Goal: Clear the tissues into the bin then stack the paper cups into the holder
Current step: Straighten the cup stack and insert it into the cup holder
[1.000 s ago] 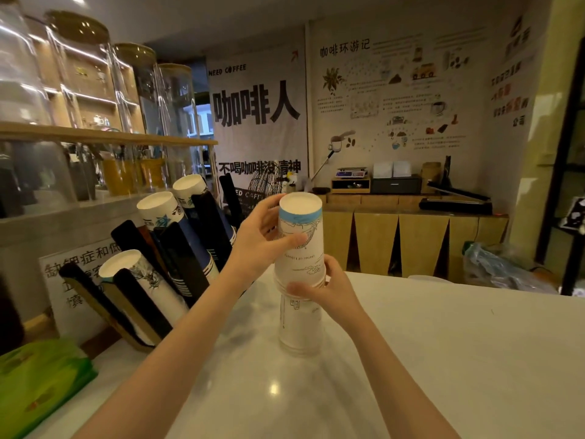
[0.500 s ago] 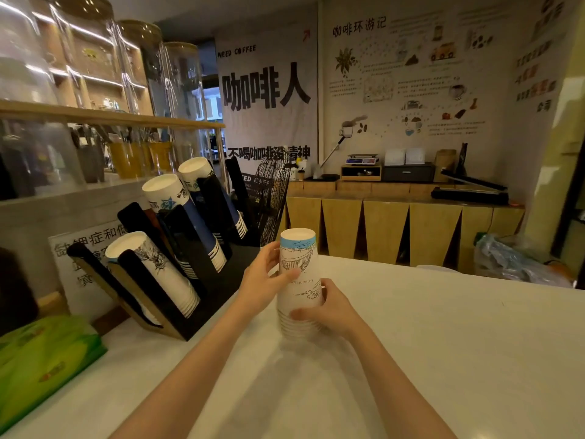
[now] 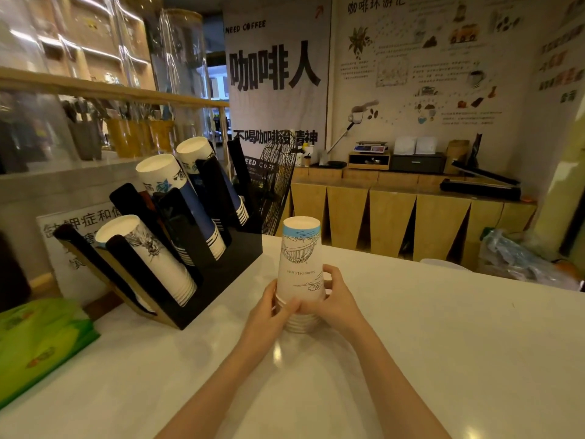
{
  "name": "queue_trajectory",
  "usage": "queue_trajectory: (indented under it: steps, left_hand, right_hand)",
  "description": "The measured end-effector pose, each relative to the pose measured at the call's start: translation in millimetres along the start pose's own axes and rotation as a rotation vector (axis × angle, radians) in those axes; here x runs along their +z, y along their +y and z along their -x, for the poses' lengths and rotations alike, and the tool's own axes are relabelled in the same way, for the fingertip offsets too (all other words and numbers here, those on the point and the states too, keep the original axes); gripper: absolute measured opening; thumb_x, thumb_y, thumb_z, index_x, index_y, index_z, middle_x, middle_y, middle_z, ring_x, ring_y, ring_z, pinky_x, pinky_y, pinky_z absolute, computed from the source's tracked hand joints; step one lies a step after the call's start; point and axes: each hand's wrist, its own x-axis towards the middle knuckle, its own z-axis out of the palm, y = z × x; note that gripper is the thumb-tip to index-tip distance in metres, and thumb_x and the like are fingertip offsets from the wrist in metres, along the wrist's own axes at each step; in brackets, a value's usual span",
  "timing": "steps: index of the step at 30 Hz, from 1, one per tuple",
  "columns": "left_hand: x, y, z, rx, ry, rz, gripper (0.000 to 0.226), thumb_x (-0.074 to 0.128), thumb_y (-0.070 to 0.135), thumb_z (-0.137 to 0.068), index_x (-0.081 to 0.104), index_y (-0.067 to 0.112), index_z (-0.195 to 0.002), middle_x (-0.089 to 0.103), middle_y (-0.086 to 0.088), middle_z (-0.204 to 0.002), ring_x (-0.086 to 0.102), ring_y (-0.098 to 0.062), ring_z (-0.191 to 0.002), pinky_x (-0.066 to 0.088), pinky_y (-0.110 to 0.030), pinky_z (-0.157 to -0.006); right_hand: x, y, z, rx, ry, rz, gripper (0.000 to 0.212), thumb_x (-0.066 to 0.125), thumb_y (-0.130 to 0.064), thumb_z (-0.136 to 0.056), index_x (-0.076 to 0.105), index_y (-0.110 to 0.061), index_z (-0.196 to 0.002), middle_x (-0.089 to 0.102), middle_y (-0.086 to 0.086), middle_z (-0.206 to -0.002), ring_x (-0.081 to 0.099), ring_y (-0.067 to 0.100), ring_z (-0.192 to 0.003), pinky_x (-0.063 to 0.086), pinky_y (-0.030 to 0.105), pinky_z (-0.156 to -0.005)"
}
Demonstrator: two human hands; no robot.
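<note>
A stack of upside-down white paper cups [image 3: 300, 264] with a blue band and line drawings stands on the white counter [image 3: 443, 343]. My left hand [image 3: 269, 312] wraps its lower left side and my right hand [image 3: 338, 299] wraps its lower right side, both near the stacked rims. To the left stands the black slanted cup holder [image 3: 221, 274]. It carries a row of white cups [image 3: 148, 255] in front and two rows of blue-and-white cups [image 3: 180, 198] behind. No tissues or bin are in view.
A green packet [image 3: 38, 340] lies at the counter's left edge. A printed sign [image 3: 76, 229] and a glass-fronted shelf [image 3: 95, 90] stand behind the holder. A black wire fan [image 3: 278, 182] sits beyond the holder, and wooden cabinets [image 3: 395, 210] line the far wall.
The top cup has been pushed down over the lower cups, making one short stack. Both hands have slid down from the upper cup to the stack's base.
</note>
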Motion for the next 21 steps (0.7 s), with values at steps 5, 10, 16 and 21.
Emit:
queue_trajectory:
  steps: [5, 10, 16, 21]
  left_hand:
    - [-2, -3, -1, 0.032, -0.003, -0.084, 0.072, 0.077, 0.027, -0.067, 0.029, 0.048, -0.116, 0.046, 0.029, -0.109, 0.05, 0.004, -0.099, 0.046, -0.012, -0.077]
    - [-11, -10, 0, 0.174, 0.164, -0.308, 0.092, 0.079, 0.038, -0.061, 0.027, 0.034, -0.136, 0.046, 0.011, -0.13, 0.045, -0.003, -0.113, 0.04, -0.011, -0.083]
    - [-39, 12, 11, 0.239, 0.229, -0.341, 0.087, 0.077, 0.042, -0.064, 0.027, 0.039, -0.135, 0.042, 0.007, -0.137, 0.041, -0.009, -0.123, 0.045, -0.039, -0.101]
    - [-84, 56, 23, 0.463, 0.232, -0.403, 0.085, 0.069, 0.053, -0.059, 0.027, 0.037, -0.132, 0.039, 0.012, -0.131, 0.037, -0.011, -0.126, 0.037, -0.026, -0.103]
  right_hand:
    - [4, 1, -4, 0.044, 0.039, -0.119, 0.087, 0.086, -0.019, -0.056, 0.036, -0.027, -0.127, 0.052, 0.006, -0.131, 0.052, 0.026, -0.119, 0.052, 0.042, -0.093]
    - [16, -9, 0, 0.136, 0.029, -0.326, 0.081, 0.081, -0.022, -0.065, 0.035, -0.021, -0.133, 0.054, 0.006, -0.131, 0.056, 0.025, -0.112, 0.053, 0.025, -0.067]
    - [38, -36, 8, 0.161, -0.012, -0.484, 0.063, 0.07, -0.03, -0.076, 0.04, -0.023, -0.131, 0.061, 0.002, -0.118, 0.061, 0.025, -0.105, 0.055, 0.041, -0.081]
    - [61, -84, 25, 0.074, -0.079, -0.646, 0.05, 0.06, -0.033, -0.083, 0.043, -0.025, -0.13, 0.058, 0.007, -0.126, 0.06, 0.027, -0.108, 0.054, 0.04, -0.079]
